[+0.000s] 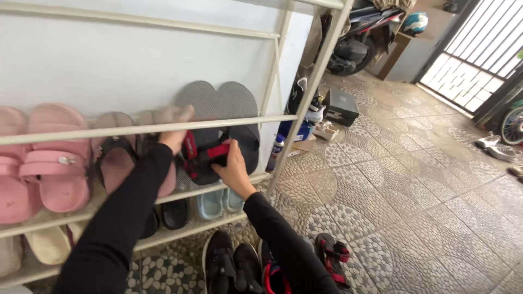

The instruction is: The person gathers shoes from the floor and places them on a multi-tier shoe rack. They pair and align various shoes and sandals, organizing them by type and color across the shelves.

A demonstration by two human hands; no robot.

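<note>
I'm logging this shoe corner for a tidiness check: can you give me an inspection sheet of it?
Surface: white metal rack against a pale wall; patterned stone floor.
Job's things: grey sandals with black and red straps, leaning on the rack.
Clutter: pink slides, mauve sandals, pale blue slides, black shoes on the floor, spray bottle.
Hands: left hand at the rail, blurred; right hand gripping a red strap.
Cables: nothing seen.
Surroundings: parked scooter, gate, bicycle wheel.

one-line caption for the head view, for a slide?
Both hands, left and right, set a grey sandal with red straps on a white shoe rack beside pink slides.
</note>
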